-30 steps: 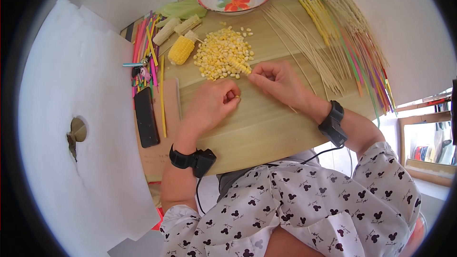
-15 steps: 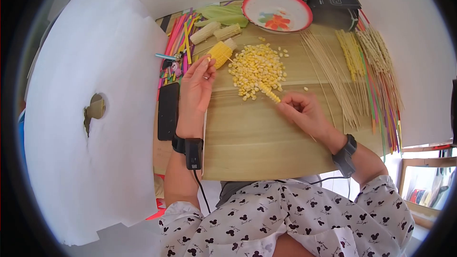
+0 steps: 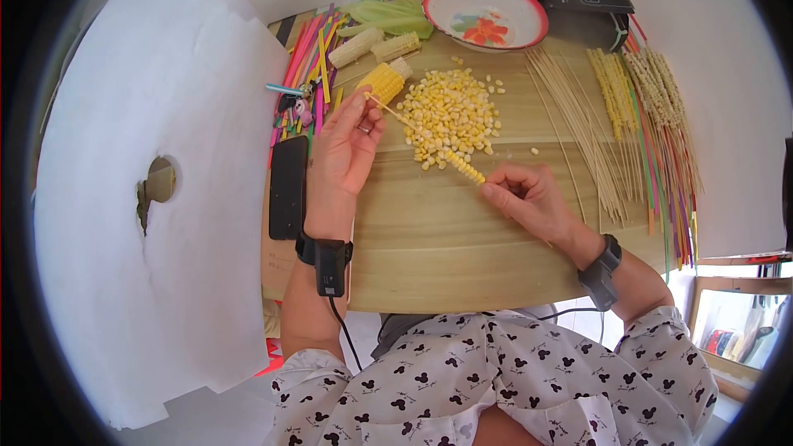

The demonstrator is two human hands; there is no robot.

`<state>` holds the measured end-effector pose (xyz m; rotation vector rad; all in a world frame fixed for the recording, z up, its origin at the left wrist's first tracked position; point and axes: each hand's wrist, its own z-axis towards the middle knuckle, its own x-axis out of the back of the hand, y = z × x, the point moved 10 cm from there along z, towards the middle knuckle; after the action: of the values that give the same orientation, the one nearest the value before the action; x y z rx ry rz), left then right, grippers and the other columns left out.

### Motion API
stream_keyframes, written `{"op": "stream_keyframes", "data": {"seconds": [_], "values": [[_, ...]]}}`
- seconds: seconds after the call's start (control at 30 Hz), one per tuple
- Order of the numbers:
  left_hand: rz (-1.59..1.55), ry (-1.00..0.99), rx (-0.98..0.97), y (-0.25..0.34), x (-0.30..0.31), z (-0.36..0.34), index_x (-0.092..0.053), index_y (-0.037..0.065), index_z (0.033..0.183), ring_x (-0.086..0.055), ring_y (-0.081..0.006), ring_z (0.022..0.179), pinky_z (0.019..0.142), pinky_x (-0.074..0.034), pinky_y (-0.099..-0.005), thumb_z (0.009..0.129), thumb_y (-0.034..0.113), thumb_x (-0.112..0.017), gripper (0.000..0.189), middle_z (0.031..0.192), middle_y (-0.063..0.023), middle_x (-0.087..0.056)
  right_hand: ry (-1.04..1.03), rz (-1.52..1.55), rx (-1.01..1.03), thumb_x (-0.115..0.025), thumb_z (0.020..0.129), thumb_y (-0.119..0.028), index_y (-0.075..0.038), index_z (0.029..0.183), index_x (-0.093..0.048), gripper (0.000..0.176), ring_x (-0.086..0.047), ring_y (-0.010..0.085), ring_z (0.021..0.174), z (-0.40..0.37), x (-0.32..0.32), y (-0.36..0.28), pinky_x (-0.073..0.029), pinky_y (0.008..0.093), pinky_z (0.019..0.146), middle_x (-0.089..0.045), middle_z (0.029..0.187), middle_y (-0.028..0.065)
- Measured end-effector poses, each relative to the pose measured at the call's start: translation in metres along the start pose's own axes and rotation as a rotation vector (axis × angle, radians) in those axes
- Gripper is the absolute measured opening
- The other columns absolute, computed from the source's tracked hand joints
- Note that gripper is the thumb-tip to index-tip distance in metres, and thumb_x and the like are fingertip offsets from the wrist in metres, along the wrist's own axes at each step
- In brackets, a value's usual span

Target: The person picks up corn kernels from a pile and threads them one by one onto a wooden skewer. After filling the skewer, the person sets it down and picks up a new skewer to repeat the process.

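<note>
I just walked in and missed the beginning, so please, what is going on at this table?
A person holds a thin skewer in the right hand, with a row of yellow corn kernels threaded near that hand. The left hand is at the skewer's far end; whether it pinches a kernel there is too small to tell. Below lies a pile of loose kernels, with bare sticks to its right and a partly stripped cob to its left.
</note>
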<state>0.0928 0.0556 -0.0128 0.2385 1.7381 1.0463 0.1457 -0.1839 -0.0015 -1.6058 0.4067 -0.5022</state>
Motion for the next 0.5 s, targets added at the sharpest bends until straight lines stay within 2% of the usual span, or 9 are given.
{"op": "stream_keyframes", "data": {"seconds": [0.07, 0.27, 0.37, 0.5], "values": [[-0.063, -0.025, -0.002, -0.0002, 0.0002, 0.0013, -0.060, -0.002, 0.113, -0.059, -0.0118, 0.079, 0.073, -0.050, -0.0257, 0.090, 0.009, -0.062, 0.026, 0.091, -0.0062, -0.063, -0.003, 0.004, 0.006, -0.061, 0.092, -0.015, -0.001, 0.084, -0.062, 0.016, -0.035, -0.0026, 0.057, 0.0003, -0.0006, -0.0011, -0.026, 0.0180, 0.047, -0.045, 0.064, -0.0110], [-0.070, -0.030, -0.014, 0.0009, 0.0003, 0.0016, -0.061, -0.002, 0.111, -0.059, -0.0116, 0.077, 0.072, -0.051, -0.0264, 0.090, 0.009, -0.062, 0.024, 0.090, -0.0055, -0.064, -0.003, -0.011, 0.017, -0.061, 0.092, -0.015, -0.001, 0.083, -0.062, 0.017, -0.034, -0.0022, 0.056, 0.0007, -0.0009, -0.0011, -0.025, 0.0186, 0.046, -0.044, 0.062, -0.0112], [-0.028, -0.027, -0.013, 0.0010, 0.0002, 0.0008, -0.055, -0.001, 0.116, -0.054, -0.0112, 0.080, 0.073, -0.046, -0.0261, 0.092, 0.012, -0.059, 0.028, 0.093, -0.0038, -0.060, 0.003, -0.016, 0.020, -0.061, 0.092, -0.015, -0.001, 0.083, -0.062, 0.017, -0.034, -0.0021, 0.056, 0.0012, -0.0001, 0.0028, -0.025, 0.0188, 0.046, -0.043, 0.062, -0.0112], [-0.029, -0.015, -0.015, 0.0020, -0.0002, -0.0004, -0.056, -0.001, 0.115, -0.056, -0.0111, 0.081, 0.074, -0.047, -0.0261, 0.092, 0.011, -0.059, 0.027, 0.094, -0.0039, -0.060, 0.007, -0.031, 0.017, -0.061, 0.092, -0.015, -0.001, 0.083, -0.062, 0.016, -0.033, -0.0019, 0.055, 0.0011, 0.0003, -0.0006, -0.025, 0.0191, 0.046, -0.043, 0.061, -0.0111]]}}
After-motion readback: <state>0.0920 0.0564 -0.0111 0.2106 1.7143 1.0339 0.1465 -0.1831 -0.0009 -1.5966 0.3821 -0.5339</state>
